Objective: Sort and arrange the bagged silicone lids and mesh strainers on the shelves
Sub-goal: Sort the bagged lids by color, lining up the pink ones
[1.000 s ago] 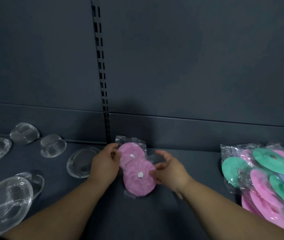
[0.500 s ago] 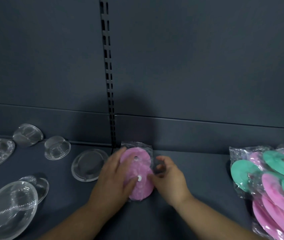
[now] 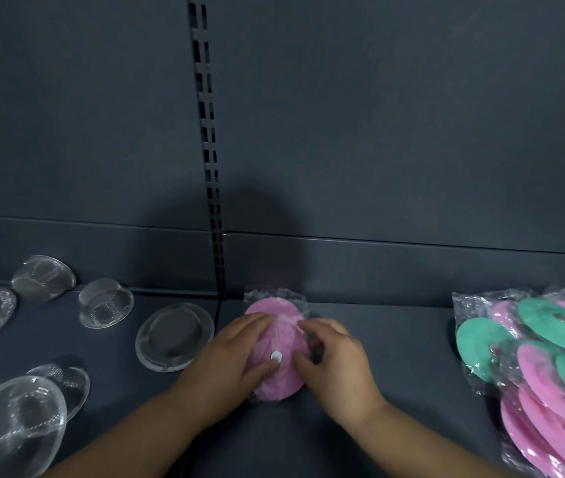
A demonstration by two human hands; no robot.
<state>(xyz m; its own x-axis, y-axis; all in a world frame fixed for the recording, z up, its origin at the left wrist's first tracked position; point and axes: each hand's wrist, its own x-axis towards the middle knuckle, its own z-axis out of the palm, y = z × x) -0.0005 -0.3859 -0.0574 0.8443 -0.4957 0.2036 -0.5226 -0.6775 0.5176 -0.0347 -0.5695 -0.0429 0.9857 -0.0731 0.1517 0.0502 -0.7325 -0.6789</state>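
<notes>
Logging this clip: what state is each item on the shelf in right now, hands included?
bagged pink discs: overlapped, lying flat mid-shelf under both hands.
left hand: fingers laid flat on the discs, pressing.
right hand: fingertips at the discs' right edge; grip unclear.
pile of bagged discs: pink, green and blue, heaped at right.
clear lids: scattered at left.
</notes>
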